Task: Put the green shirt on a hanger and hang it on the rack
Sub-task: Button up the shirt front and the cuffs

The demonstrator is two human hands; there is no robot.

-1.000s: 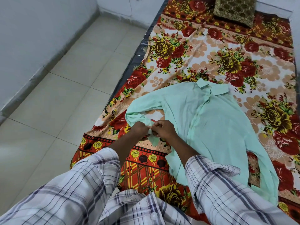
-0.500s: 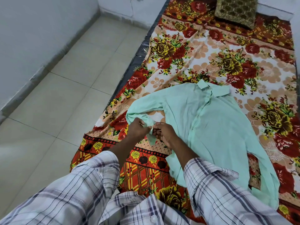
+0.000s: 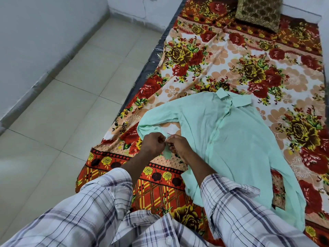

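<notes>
Green shirt (image 3: 236, 139) lay flat on bedsheet (image 3: 204, 56); left hand (image 3: 153, 144) and right hand (image 3: 179, 145) pinched its near-left sleeve cuff (image 3: 167, 154) between fingertips.

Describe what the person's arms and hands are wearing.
Both arms wear a white shirt checked in grey and dark blue. The left sleeve and right sleeve stop at the forearm; the right cuff flares open. The left hand and right hand are bare, no gloves.

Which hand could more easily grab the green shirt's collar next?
Probably the right hand. Both hands pinch the green shirt's sleeve cuff, but the right one sits nearer the collar; the left hand would have to cross over it.
</notes>
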